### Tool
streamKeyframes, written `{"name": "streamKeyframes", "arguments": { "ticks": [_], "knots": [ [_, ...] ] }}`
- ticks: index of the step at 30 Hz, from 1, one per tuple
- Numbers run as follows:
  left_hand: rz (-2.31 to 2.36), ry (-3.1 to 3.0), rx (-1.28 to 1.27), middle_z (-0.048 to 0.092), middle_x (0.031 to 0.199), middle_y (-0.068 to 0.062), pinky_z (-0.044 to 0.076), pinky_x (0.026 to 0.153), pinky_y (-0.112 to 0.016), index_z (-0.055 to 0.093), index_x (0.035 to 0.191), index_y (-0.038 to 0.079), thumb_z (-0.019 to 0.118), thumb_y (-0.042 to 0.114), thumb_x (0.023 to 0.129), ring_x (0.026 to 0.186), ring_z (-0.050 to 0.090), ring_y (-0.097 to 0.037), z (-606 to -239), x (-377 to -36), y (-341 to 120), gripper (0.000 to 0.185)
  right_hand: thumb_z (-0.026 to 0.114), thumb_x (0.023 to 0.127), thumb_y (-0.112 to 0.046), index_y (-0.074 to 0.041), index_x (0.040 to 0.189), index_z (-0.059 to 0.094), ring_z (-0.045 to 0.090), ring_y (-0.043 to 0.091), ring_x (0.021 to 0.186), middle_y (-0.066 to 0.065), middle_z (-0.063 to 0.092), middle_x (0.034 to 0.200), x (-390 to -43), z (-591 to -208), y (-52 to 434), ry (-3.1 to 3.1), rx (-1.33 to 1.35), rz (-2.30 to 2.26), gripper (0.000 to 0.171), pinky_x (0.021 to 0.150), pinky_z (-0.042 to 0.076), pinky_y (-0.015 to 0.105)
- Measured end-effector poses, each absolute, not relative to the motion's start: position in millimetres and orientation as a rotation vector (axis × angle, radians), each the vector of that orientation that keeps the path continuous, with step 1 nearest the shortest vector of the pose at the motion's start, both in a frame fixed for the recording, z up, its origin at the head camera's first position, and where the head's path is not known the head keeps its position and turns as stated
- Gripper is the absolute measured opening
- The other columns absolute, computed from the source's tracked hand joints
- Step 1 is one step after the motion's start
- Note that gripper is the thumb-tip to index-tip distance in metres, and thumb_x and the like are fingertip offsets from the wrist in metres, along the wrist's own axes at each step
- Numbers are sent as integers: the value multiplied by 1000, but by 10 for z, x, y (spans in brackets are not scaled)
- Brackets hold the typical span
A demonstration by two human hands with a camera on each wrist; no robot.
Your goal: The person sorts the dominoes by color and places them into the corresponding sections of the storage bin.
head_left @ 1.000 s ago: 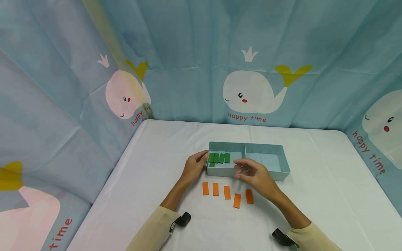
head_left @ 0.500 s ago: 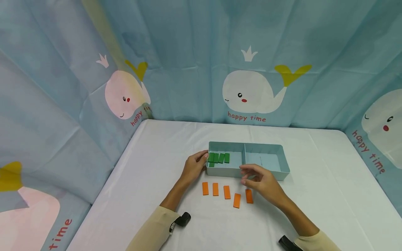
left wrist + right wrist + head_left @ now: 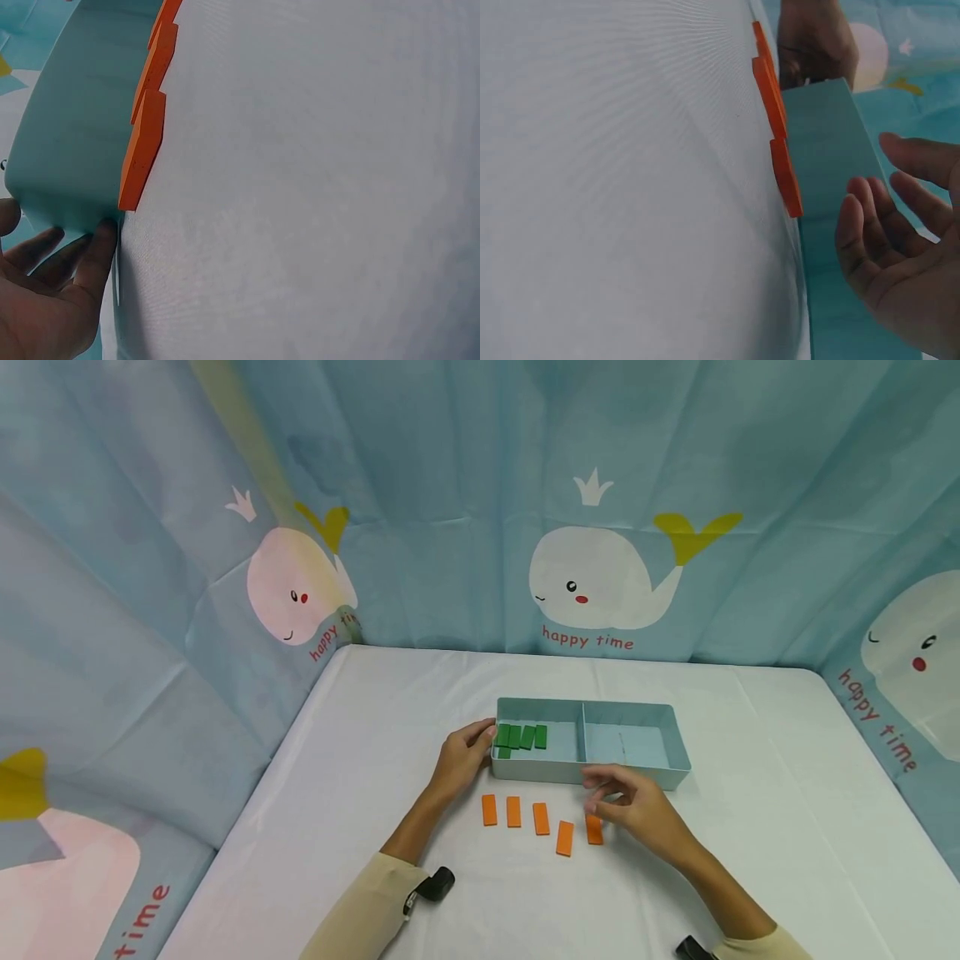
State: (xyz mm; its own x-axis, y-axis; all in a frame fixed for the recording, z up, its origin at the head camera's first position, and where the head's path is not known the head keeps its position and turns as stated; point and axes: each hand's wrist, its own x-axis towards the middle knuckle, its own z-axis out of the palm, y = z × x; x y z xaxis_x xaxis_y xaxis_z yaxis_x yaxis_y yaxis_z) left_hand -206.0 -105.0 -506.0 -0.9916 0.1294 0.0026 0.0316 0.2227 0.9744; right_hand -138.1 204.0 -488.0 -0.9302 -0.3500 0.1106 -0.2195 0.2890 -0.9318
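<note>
A pale teal two-compartment box point(image 3: 540, 771) stands on the white table. Several green rectangular tiles point(image 3: 528, 737) lie at the left end of its left compartment. My left hand point(image 3: 459, 760) rests its fingertips against the box's left end; in the left wrist view its fingers point(image 3: 94, 259) meet the end wall, with the thumb near the rim. In front of the box, several orange tiles point(image 3: 541, 819) lie in a loose row. My right hand point(image 3: 637, 806) hovers by the rightmost orange tile point(image 3: 594, 832), overlapping its far end, fingers loosely bent and holding nothing.
The right compartment point(image 3: 637, 745) lies beyond a thin divider point(image 3: 584, 731). White cloth point(image 3: 360, 727) covers the table, and a blue curtain point(image 3: 435, 585) with whale prints hangs behind and at the sides. Black wrist cameras point(image 3: 437, 883) sit at the sleeves.
My right hand has moved from over the box's front wall toward me and slightly right, down to the rightmost orange tile. My left hand and the tiles have stayed in place.
</note>
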Motion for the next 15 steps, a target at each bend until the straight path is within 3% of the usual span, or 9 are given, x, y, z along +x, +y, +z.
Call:
{"name": "streamKeyframes", "arguments": {
  "ticks": [7,15],
  "knots": [
    [1913,2386,148,58,154,-14,61,102,-39,56,154,6,56,37,112,140,58,-30,-5062,-2061,-1052,52,82,93,-9,-4,138,66,71,18,98,17,69,125,-1360,-4903,2095,2429,-441,-1628,48,83,61,27],
    [1894,2401,138,58,154,-13,61,102,-39,56,153,6,57,38,112,139,59,-29,-5062,-2064,-1050,52,81,90,-6,-5,141,64,67,23,96,19,66,126,-1340,-4891,2168,2359,-369,-1573,53,70,60,28]
  ]
}}
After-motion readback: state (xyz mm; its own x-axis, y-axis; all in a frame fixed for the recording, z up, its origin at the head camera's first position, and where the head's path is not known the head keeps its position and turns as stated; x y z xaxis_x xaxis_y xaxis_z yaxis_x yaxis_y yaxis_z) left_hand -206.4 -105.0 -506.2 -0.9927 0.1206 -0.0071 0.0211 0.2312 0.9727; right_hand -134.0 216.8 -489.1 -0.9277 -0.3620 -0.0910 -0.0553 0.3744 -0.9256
